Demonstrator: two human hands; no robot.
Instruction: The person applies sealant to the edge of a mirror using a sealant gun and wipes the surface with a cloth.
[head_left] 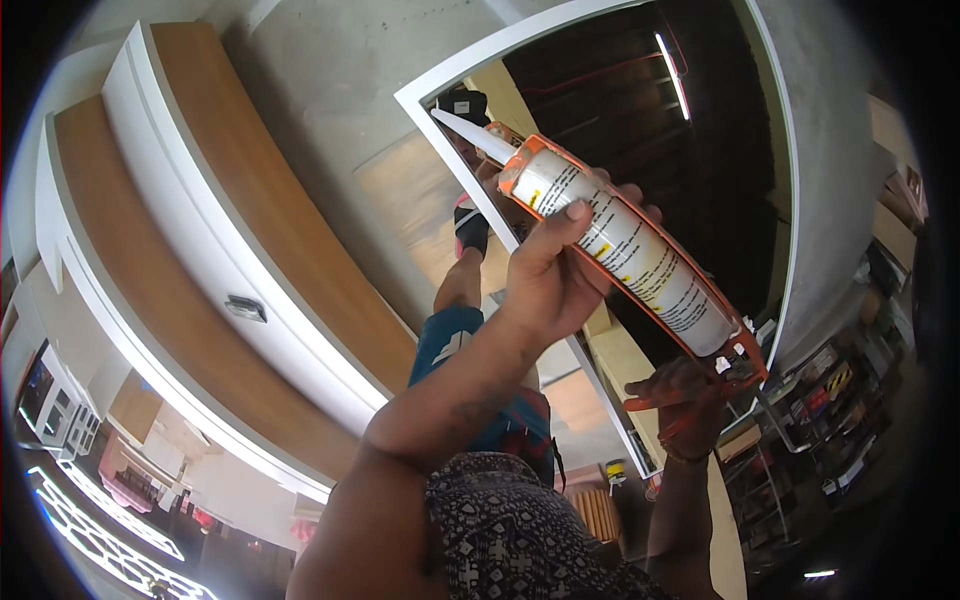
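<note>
Here's the left hand (550,270) closed round the middle of an orange caulking gun (703,271), thumb lying across its white cartridge (645,260), fingers curling over the far side. Down to its right, the right hand (685,400) grips the handle end, its fingers in shadow beside the orange trigger (652,404). Up and left of the left hand, the white nozzle (475,135) points at the corner of a white frame (789,200); whether the tip touches, I can't tell. Beyond both hands, the frame borders a dark glossy panel (640,140). Bare grey surface (320,90) opens farther left, running to the curved edge of a wood-topped unit (270,220); right of the hands, past the frame, crowded shelving (830,400) closes in.
</note>
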